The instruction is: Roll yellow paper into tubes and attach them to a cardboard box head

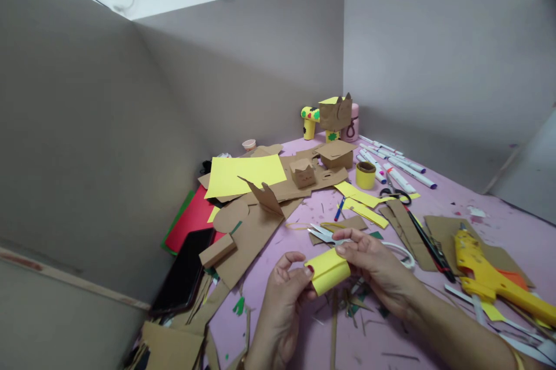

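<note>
Between my hands is a small yellow paper roll [330, 278], with a seam running along its upper side. My left hand [284, 292] pinches its left end, and my right hand [376, 266] grips the upper right end. Just behind the roll lie scissors [321, 233] with their blades pointing left, partly hidden by my right hand. A short yellow-wrapped ring [365, 176] stands farther back. Near it sits a little cardboard box with a cat face [303, 174].
A yellow hot glue gun [478, 271] and a black-red cutter [428, 242] lie at right. Markers [397, 176] line the back right. A dark phone [185, 271], cardboard sheets [256, 231] and yellow paper [245, 174] cover the left. Scraps litter the pink tabletop [321, 335].
</note>
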Action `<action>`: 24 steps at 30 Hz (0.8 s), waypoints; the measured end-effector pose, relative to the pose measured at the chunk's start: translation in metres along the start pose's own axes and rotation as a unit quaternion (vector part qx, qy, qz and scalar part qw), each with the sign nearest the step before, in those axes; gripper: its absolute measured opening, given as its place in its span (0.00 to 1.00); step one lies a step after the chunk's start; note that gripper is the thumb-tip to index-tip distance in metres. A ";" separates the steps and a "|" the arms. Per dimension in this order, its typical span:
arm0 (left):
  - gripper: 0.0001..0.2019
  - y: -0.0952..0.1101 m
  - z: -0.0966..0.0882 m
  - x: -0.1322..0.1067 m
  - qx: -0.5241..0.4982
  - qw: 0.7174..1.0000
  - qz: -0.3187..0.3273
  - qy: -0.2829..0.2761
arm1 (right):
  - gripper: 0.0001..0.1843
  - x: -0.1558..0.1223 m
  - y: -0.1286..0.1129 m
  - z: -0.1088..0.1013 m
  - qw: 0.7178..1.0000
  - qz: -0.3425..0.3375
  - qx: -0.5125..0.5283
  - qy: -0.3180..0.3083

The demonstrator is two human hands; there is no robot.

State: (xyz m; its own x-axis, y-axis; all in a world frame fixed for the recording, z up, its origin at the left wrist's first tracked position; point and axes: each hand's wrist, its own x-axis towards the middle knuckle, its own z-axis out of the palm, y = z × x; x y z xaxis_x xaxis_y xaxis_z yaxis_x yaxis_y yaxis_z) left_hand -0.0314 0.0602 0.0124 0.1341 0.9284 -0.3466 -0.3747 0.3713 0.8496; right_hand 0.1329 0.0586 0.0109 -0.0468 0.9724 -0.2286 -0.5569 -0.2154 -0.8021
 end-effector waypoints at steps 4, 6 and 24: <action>0.21 0.001 -0.001 0.000 -0.006 1.000 -0.011 0.001 | 0.19 -0.001 0.000 0.002 1.000 -0.007 -0.021 -0.009; 0.20 0.002 -0.001 0.000 -0.010 1.000 -0.016 0.008 | 0.17 -0.001 -0.001 0.002 0.999 -0.023 -0.037 -0.009; 0.20 -0.005 -0.006 0.008 0.063 0.998 0.025 -0.021 | 0.18 0.003 -0.001 -0.005 0.997 -0.022 -0.076 -0.013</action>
State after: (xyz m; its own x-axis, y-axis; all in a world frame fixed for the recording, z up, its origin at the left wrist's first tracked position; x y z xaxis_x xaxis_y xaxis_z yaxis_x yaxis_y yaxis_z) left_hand -0.0337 0.0655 0.0026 0.1578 0.9444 -0.2886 -0.2646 0.3220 0.9090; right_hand 0.1373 0.0611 0.0088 -0.0472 0.9828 -0.1787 -0.4260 -0.1816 -0.8863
